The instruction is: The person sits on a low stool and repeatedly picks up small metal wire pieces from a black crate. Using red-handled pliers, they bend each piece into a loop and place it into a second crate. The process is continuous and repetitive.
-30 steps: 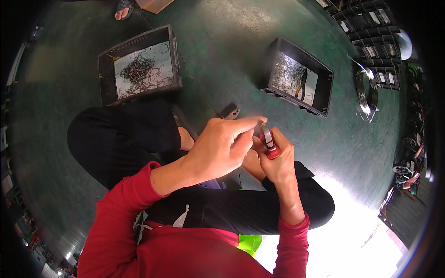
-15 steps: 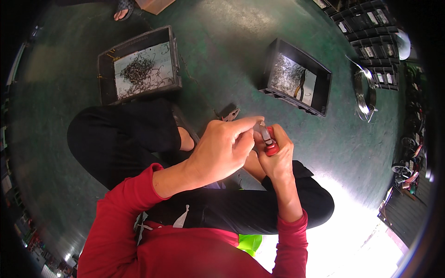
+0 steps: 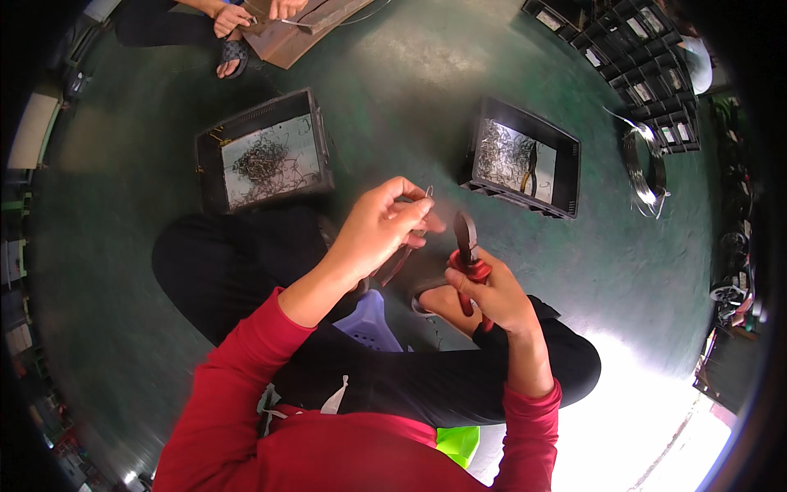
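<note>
My left hand (image 3: pixel 379 225) is closed, pinching a small bent wire piece (image 3: pixel 429 192) between thumb and fingertips; its lower end is hidden by the fingers. Red-handled pliers (image 3: pixel 466 239) point upward in my right hand (image 3: pixel 502 297), which is wrapped round their handles. The dark jaws stand apart from the wire, to the right of my left fingers. Ahead on the left, a black crate (image 3: pixel 321 148) holds a heap of dark bent wire pieces (image 3: pixel 261 162). Another black crate (image 3: pixel 566 168), ahead on the right, contains lighter wire pieces (image 3: pixel 504 156) and a dark long-handled tool (image 3: pixel 530 169).
A coil of wire (image 3: pixel 654 176) lies on the green floor at the right, near stacked black crates (image 3: pixel 648 86). Between my legs is a purple plastic stool (image 3: pixel 373 316). Far left, another person's hands (image 3: pixel 233 20) work over a brown cardboard piece (image 3: pixel 287 45).
My hands have moved apart. The pliers have come away from my left fingers, and the bent wire now shows in them. The view has tilted, bringing the other person's hands in.
</note>
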Demonstrator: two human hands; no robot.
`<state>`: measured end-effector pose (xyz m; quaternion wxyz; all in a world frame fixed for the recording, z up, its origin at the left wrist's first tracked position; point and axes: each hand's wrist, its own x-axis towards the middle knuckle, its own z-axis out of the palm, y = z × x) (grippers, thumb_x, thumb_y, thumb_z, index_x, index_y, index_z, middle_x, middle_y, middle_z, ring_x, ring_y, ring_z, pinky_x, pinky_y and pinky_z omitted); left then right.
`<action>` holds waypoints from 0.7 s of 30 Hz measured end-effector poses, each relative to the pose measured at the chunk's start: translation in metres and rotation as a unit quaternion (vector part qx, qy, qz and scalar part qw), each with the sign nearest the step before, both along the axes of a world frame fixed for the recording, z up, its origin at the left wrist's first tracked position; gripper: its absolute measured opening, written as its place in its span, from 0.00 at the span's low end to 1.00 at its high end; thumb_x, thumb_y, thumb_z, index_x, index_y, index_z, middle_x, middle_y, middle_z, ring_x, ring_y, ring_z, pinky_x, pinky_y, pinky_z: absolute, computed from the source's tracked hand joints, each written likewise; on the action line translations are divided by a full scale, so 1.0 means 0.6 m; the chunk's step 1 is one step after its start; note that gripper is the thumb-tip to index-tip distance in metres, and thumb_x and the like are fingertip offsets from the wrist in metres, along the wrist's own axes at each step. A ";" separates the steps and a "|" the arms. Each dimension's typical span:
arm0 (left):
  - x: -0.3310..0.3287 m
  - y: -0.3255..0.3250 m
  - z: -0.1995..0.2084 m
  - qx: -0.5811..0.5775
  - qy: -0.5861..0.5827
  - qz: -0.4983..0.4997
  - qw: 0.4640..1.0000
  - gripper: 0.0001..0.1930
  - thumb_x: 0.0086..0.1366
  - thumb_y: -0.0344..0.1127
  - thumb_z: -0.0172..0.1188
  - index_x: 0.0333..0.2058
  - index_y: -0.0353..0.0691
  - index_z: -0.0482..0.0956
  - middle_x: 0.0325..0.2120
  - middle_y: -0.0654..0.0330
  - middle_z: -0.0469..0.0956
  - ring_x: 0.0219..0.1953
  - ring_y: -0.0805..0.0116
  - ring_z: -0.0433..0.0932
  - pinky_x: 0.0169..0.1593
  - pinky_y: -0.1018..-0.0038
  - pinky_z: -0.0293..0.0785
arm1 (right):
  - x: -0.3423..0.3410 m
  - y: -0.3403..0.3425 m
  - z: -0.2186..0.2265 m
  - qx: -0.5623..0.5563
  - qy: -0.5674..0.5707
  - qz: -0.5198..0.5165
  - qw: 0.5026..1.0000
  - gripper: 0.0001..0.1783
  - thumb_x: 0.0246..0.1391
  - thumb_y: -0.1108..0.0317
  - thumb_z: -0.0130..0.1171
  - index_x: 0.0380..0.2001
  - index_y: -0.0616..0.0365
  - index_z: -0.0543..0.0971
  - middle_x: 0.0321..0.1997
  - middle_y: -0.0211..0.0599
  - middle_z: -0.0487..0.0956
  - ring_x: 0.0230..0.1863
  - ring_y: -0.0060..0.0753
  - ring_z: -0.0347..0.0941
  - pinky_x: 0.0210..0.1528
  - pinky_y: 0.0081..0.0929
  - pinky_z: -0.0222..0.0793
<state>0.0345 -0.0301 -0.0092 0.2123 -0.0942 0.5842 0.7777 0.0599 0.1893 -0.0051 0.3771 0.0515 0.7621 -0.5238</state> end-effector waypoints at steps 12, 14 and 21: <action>0.011 0.019 0.004 0.043 0.113 0.096 0.988 0.06 0.64 0.27 0.61 0.38 0.32 0.78 0.33 0.60 0.80 0.37 0.74 0.79 0.42 0.76 0.77 | 0.023 -0.023 0.002 -0.317 -0.238 0.014 0.918 0.25 0.58 0.51 0.60 0.47 0.61 0.73 0.43 0.42 0.78 0.50 0.39 0.75 0.50 0.36 0.72; 0.010 0.022 0.002 0.057 0.133 0.101 0.984 0.05 0.63 0.25 0.60 0.37 0.32 0.79 0.34 0.59 0.80 0.38 0.74 0.79 0.44 0.75 0.78 | 0.020 -0.023 0.006 -0.344 -0.254 0.000 0.904 0.25 0.57 0.50 0.60 0.47 0.60 0.73 0.44 0.41 0.78 0.50 0.40 0.75 0.50 0.38 0.72; 0.012 0.027 -0.009 0.045 0.213 0.109 0.970 0.04 0.62 0.22 0.60 0.36 0.35 0.79 0.38 0.57 0.79 0.40 0.72 0.79 0.46 0.69 0.81 | 0.017 -0.023 0.012 -0.367 -0.270 0.001 0.890 0.24 0.59 0.51 0.59 0.47 0.60 0.72 0.45 0.42 0.78 0.52 0.44 0.75 0.48 0.45 0.74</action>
